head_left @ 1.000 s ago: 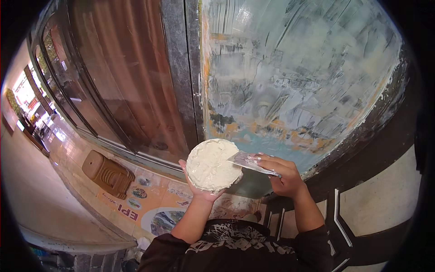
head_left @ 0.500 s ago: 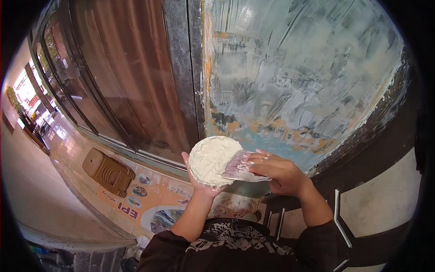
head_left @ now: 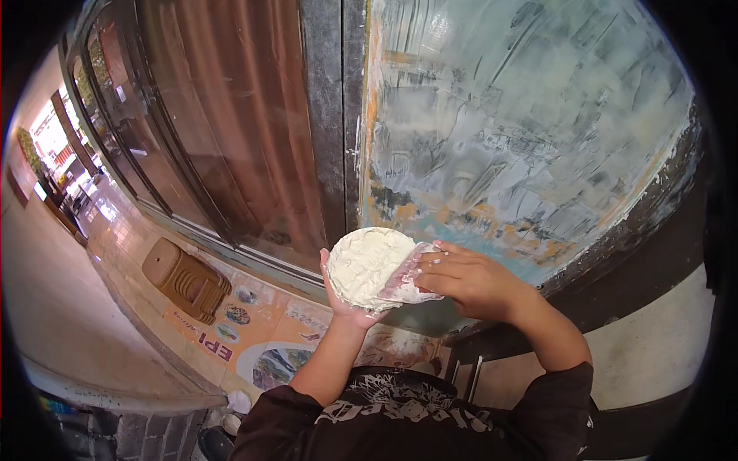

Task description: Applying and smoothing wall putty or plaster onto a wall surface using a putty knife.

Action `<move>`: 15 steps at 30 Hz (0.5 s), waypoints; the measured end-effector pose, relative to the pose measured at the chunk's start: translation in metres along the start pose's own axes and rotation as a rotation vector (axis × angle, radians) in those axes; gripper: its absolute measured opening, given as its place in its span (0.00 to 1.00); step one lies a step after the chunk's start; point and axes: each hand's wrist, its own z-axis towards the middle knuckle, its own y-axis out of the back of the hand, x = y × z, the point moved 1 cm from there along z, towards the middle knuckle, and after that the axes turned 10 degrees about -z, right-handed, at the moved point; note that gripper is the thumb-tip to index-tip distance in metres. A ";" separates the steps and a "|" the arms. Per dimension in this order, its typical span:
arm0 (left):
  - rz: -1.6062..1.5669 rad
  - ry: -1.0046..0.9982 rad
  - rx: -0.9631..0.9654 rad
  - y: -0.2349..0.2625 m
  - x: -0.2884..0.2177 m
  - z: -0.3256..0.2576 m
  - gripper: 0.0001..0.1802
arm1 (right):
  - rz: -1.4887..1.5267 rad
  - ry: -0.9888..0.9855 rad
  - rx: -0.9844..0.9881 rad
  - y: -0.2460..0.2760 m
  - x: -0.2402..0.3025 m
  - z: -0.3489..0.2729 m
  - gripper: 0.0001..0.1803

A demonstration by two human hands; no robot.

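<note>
My left hand point(head_left: 356, 313) supports a round holder heaped with pale cream putty point(head_left: 367, 265); the holder itself is mostly hidden under it. Fingers and thumb of that hand show around the rim. In my right hand point(head_left: 469, 280) is a thin, flexible putty scraper point(head_left: 405, 278), smeared white, its edge pressed into the right side of the putty. White spots of putty stick to my right fingers. Ahead to the right stands a wall panel point(head_left: 523, 138), coated in streaky grey-green and white filler with orange patches along its lower part.
Left of the panel are a dark frame post point(head_left: 327, 115) and a glazed door with a brown curtain point(head_left: 231, 115) behind it. A brown plastic stool point(head_left: 184, 280) stands on the floor, beside a printed orange banner point(head_left: 204, 334). A low dark brick wall point(head_left: 142, 434) is at lower left.
The scraper has sunk further over the putty, with my right hand shifted slightly left and its wrist more bent. The view has swung a little left.
</note>
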 end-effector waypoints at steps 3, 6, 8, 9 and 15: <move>-0.034 0.002 -0.005 -0.001 0.001 0.000 0.52 | 0.053 -0.027 -0.063 -0.003 0.003 0.002 0.27; -0.006 -0.027 -0.047 0.002 0.001 0.002 0.51 | 0.076 -0.005 -0.014 -0.013 0.008 0.004 0.25; 0.018 -0.052 -0.068 0.001 0.001 0.002 0.51 | 0.074 -0.010 0.009 -0.016 0.008 0.003 0.27; 0.041 -0.073 -0.088 0.001 0.001 0.002 0.51 | 0.070 -0.018 0.032 -0.017 0.008 0.002 0.29; 0.031 -0.057 -0.084 0.004 0.002 0.003 0.51 | 0.130 -0.009 0.021 -0.017 0.002 0.002 0.32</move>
